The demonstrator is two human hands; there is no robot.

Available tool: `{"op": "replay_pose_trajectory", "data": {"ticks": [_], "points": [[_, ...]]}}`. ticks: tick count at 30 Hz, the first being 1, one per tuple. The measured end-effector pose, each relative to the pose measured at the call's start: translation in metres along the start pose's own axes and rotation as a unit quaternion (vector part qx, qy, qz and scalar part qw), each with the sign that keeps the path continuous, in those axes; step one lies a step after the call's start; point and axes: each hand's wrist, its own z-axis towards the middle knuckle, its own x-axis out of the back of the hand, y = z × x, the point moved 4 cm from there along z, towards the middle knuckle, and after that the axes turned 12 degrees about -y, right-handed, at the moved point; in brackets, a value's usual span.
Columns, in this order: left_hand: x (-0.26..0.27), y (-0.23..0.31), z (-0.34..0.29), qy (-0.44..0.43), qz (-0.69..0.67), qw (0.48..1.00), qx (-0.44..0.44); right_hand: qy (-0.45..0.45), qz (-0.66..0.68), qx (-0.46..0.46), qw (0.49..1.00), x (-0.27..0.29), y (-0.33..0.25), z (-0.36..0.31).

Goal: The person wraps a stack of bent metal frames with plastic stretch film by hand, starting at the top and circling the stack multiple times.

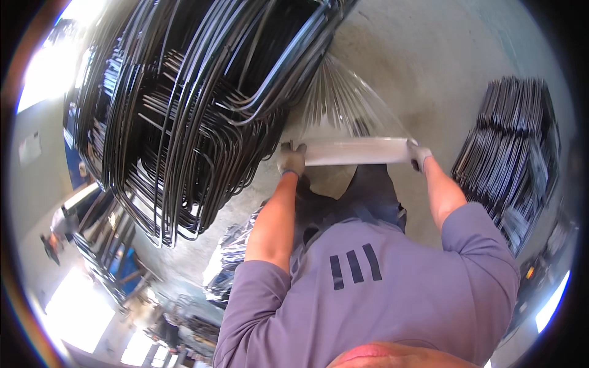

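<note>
No legible lettering or numerals. Three dark slanted bars [355,267] mark the grey-purple shirt [423,288], lower centre; a pale wall sheet [29,148], far left, is unreadable.

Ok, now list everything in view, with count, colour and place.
Long cylindrical plastic-film roll: one, whitish, between the hands
Stretched, gathered plastic film: one, clear, from roll to large pile
Large pile of bent metal-tube frames: one, black, upper left
Smaller metal-frame stack: one, dark, right
Plastic-wrapped bundle: at least one, silvery, beside left forearm
Concrete floor: one, grey, beneath
Blurred background clutter: uncountable, mixed, lower left
Short-sleeved fabric shirt: one, grey-purple, lower centre
Left hand: one, pale-gloved, roll's left end
Right hand: one, pale-gloved, roll's right end
</note>
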Motion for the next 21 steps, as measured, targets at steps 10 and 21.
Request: {"op": "replay_pose_trajectory", "data": {"ticks": [10,21], "points": [[0.058,-0.083,-0.029,-0.039,0.063,0.995,-0.07,0.005,0.119,-0.003,0.993,-0.126,0.144,0.006],[0.066,-0.091,-0.102,-0.065,0.024,0.99,-0.122,0.046,0.186,-0.012,0.981,-0.184,0.255,0.012]]}}
